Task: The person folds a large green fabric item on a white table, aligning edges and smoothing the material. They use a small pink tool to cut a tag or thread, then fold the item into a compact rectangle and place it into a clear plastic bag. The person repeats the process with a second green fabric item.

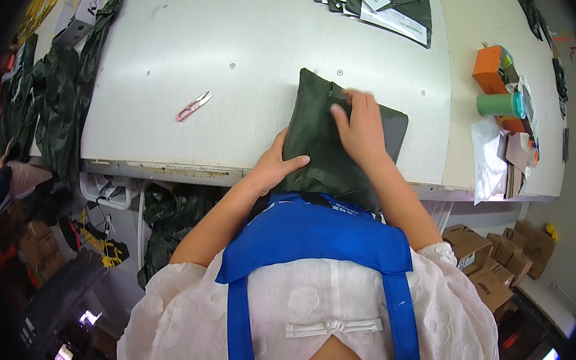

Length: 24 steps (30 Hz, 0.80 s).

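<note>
A dark green fabric pouch [322, 140], flat and roughly rectangular, lies tilted at the table's front edge against my blue apron. A seam or zip line runs down from its top edge. My left hand [275, 164] grips the pouch's left edge, thumb on top and the other fingers hidden behind it. Over the upper right part rests my right hand [363, 127], thumb apart from the slightly bent, blurred fingers. Nothing shows between them. Pink-handled thread snips [193, 107] lie on the table to the left.
Dark green pouches with white labels [389, 6] are piled at the far right of the white table [256, 33]. Dark fabric [58, 96] hangs over the left side. An orange box [489, 69] and a green cylinder [498, 105] stand right; cardboard boxes [490, 259] sit below.
</note>
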Tool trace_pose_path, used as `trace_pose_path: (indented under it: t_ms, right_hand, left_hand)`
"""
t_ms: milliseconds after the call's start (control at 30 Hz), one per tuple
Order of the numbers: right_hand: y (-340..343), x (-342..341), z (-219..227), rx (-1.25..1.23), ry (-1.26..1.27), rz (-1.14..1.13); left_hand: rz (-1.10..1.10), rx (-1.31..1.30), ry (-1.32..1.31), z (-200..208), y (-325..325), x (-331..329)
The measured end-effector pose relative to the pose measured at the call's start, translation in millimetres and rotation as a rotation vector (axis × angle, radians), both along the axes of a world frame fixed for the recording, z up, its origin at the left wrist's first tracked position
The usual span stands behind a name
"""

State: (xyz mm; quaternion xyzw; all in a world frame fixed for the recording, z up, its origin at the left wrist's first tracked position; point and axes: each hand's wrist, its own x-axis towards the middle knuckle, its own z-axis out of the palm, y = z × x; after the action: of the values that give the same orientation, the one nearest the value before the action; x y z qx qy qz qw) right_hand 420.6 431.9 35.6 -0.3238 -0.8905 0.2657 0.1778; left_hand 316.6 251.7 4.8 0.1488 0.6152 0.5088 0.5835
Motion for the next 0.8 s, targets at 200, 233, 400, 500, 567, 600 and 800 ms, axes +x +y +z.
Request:
trace_pose_path:
  t_ms: [200, 233, 400, 500, 567, 600, 800]
  right_hand:
    - [-39, 68, 67, -0.551, 0.124, -0.258]
    - [-44, 85, 80, -0.609, 0.217, -0.337]
    - [-59, 202, 135, -0.679, 0.524, -0.773]
    - [-90, 317, 124, -0.848, 0.728, -0.971]
    - [-132, 386, 96, -0.883, 0.846, -1.167]
    - [-150, 416, 79, -0.876, 0.941, -1.212]
    - [-176, 531, 9, -0.836, 1.356, -1.257]
  left_hand:
    - [-0.313, 0.328, 0.187, 68, 44, 11]
    - [-0.436, 0.431, 0.269, 80, 54, 20]
    - [-1.083, 0.858, 0.185, 117, 93, 92]
    - [-1.372, 0.812, -0.042, 114, 94, 146]
    - [-1.46, 0.79, -0.026, 95, 86, 160]
    - [-1.502, 0.692, -0.032, 91, 86, 163]
    - [-1.43, 0.233, -0.008, 85, 93, 191]
